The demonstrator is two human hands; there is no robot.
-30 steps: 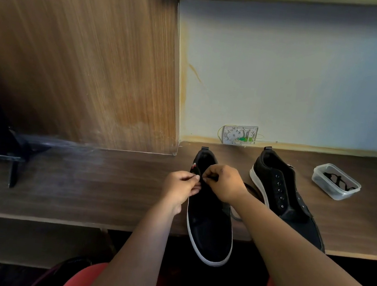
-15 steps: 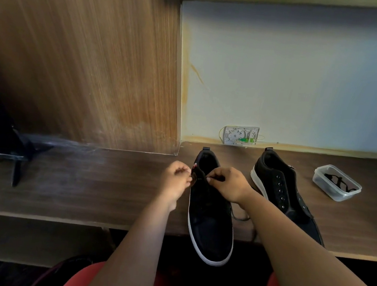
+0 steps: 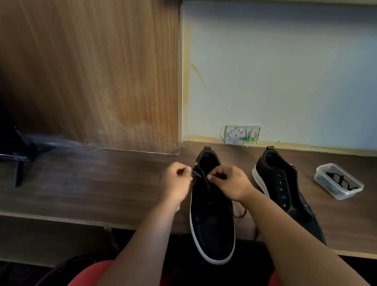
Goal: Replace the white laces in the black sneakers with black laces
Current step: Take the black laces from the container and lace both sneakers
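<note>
Our left hand [image 3: 175, 182] & right hand [image 3: 229, 182] each pinch black lace [image 3: 199, 174] w/ curled grip above sneaker [image 3: 212, 214] on bench [image 3: 95, 185].

head cam | looks forward and down | close over desk [image 3: 104, 191]

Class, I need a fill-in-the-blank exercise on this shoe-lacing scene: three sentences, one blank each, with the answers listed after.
1. Both hands, left hand and right hand, pinch a black lace at the near sneaker, whose sole rim is ____.
2. The far sneaker shows bare metal ____.
3. The clear plastic container lies ____ of both sneakers.

Answers: white; eyelets; right
</note>
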